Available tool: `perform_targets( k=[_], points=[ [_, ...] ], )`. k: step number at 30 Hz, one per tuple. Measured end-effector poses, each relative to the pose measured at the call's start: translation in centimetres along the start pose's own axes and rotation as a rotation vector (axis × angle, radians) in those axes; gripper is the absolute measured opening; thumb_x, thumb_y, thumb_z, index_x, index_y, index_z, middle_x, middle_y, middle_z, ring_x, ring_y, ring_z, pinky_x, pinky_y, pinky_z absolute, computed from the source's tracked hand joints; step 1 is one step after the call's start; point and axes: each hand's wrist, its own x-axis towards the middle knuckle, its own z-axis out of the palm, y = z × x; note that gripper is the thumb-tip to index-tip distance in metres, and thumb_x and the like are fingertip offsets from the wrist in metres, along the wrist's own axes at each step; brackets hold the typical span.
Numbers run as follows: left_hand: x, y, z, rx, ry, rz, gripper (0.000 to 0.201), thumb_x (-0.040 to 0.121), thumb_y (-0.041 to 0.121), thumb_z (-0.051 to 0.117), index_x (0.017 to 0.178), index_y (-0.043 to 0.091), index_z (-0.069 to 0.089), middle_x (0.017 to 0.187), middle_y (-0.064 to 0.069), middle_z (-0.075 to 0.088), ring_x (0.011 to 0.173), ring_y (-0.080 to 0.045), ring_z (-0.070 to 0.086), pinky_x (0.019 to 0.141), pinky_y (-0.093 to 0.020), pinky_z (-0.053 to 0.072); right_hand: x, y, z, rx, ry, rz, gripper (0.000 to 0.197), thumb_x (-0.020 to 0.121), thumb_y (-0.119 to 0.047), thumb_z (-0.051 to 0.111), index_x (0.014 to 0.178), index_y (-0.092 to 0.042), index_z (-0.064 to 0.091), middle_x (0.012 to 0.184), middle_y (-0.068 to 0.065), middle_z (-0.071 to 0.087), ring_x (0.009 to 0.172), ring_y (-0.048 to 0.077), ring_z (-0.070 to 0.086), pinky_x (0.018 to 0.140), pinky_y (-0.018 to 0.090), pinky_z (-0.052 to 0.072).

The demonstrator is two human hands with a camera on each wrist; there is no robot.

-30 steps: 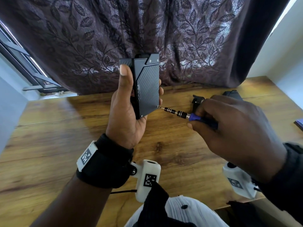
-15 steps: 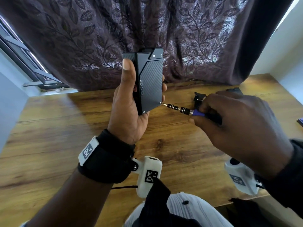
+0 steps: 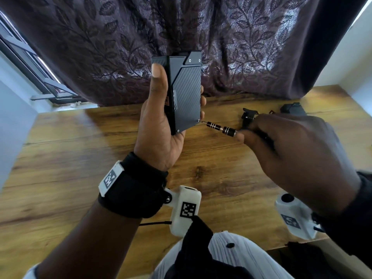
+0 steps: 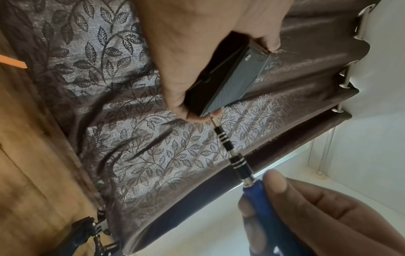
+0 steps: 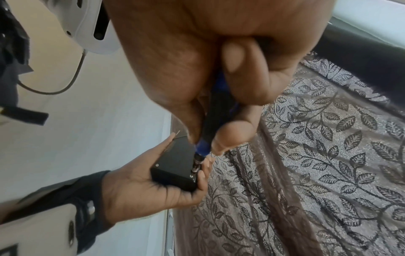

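The left hand (image 3: 159,125) holds the black box (image 3: 188,97) upright above the counter (image 3: 80,158). Its thumb lies along the box's 9 o'clock edge and its fingers (image 3: 203,101) are curled round the 3 o'clock edge, clamped on it. The right hand (image 3: 291,154) reaches in from 4 o'clock, fingers closed together round the blue handle of the screwdriver (image 3: 219,127). The tip meets a screw (image 3: 198,120) at the box's 5 o'clock corner.

The shaft leans a little off square to the box's face, so I would bring it in line with the screw before twisting. Press in first, then roll the handle with the fingertips rather than the wrist, because a small bit slips out easily. The left fingers should brace directly behind that corner, though one fingertip sits very close to the bit. The bit may already be fully seated in the head, but the view is too small to tell.

An orange-red label (image 3: 167,101) on the box's narrow side, beside the thumb, is too small to read, and no brand shows. The wrist tags (image 3: 110,178) carry only square black-and-white code patterns. Loose black parts (image 3: 248,115) lie on the counter at 3 o'clock of the box.
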Motion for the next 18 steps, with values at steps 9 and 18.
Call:
perform_targets(
  k=[9, 18],
  points=[
    [0.16, 0.37, 0.14, 0.005, -0.005, 0.001, 0.072, 0.104, 0.054, 0.026, 0.14, -0.003, 0.051, 0.112, -0.021, 0.062, 0.099, -0.034, 0.061, 0.081, -0.043, 0.053, -0.04, 0.27, 0.25, 0.003, -0.07, -0.01, 0.022, 0.079, -0.038, 0.07, 0.087, -0.019, 0.063, 0.08, -0.004, 0.063, 0.062, 0.02, 0.054, 0.053, 0.025, 0.039],
    [0.18, 0.38, 0.44, 0.022, -0.043, -0.002, 0.07, 0.103, 0.053, 0.028, 0.138, -0.003, 0.052, 0.111, -0.022, 0.061, 0.098, -0.034, 0.06, 0.081, -0.043, 0.053, -0.23, 0.39, 0.0, 0.077, -0.136, 0.044, 0.034, 0.093, -0.05, 0.05, 0.071, -0.027, 0.062, 0.054, -0.009, 0.059, 0.048, 0.011, 0.055, 0.048, 0.029, 0.047]
  ],
)
